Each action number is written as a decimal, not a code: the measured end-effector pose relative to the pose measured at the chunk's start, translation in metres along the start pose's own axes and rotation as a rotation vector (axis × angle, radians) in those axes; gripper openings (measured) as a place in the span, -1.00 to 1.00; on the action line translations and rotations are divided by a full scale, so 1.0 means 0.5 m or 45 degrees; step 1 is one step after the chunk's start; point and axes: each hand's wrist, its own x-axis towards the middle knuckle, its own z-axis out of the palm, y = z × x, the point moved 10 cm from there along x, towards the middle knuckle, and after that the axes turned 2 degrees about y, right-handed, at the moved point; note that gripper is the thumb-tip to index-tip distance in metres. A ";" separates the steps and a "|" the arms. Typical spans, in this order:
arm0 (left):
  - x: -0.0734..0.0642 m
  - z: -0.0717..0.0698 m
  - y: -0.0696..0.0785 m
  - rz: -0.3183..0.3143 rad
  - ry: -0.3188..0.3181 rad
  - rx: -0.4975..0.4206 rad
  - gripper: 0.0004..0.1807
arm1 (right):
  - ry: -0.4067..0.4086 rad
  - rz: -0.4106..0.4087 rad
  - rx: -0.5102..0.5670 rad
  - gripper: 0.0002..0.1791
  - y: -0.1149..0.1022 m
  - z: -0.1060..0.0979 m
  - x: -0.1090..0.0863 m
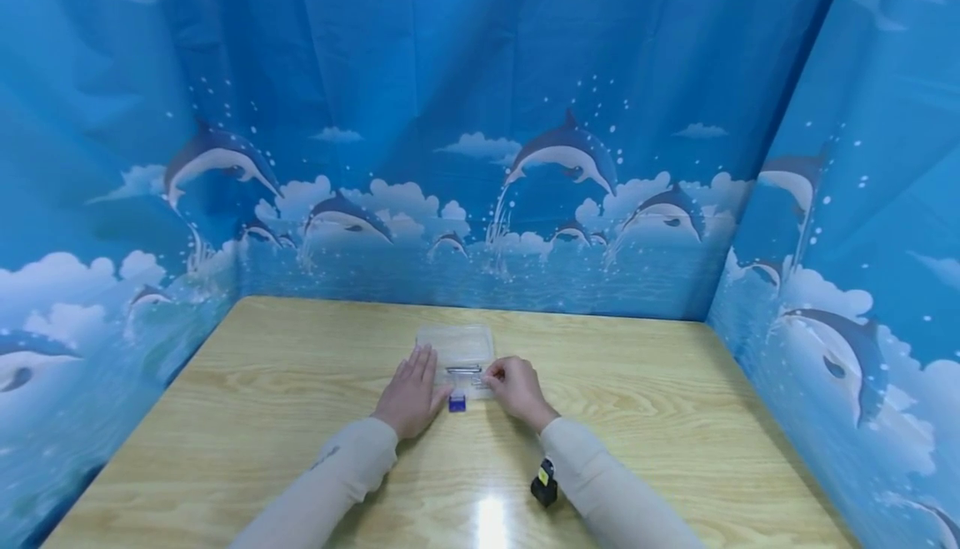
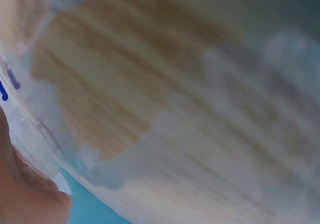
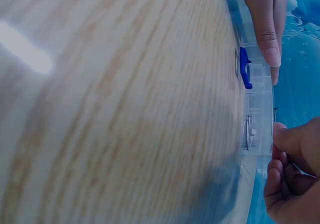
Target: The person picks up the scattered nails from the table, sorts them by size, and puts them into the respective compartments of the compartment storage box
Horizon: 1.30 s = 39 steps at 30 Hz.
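Observation:
A clear plastic compartment box [image 3: 259, 96] stands on the table with its see-through lid [image 1: 454, 337] folded back behind it. At its front edge is a blue latch [image 1: 457, 404]. My left hand [image 1: 408, 391] rests on the box's left side, fingers straight and thumb toward the latch; part of it shows in the left wrist view. Over the right end, my right hand [image 1: 516, 386] pinches a thin metal nail [image 3: 275, 115] between thumb and fingertips, its head end sticking out. Several more nails [image 3: 247, 132] lie in a compartment near those fingers.
A small black object with a yellow label [image 1: 544, 484] sits beside the right sleeve. The wood-grain table [image 1: 300, 366] is enclosed by blue dolphin-print curtains [image 1: 420, 116] at the back and sides. Light glares off the table's front.

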 end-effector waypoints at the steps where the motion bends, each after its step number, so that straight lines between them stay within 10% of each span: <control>1: 0.001 0.000 -0.001 0.002 0.008 0.003 -0.22 | 0.005 -0.016 -0.010 -0.89 -0.002 0.000 0.001; 26: 0.002 0.003 0.000 0.008 -0.005 -0.001 -0.22 | 0.064 -0.018 -0.041 -0.91 -0.002 -0.008 -0.005; 39: 0.010 -0.018 -0.032 -0.082 0.014 -0.229 -0.18 | -0.007 -0.026 0.044 -0.93 -0.001 -0.007 0.002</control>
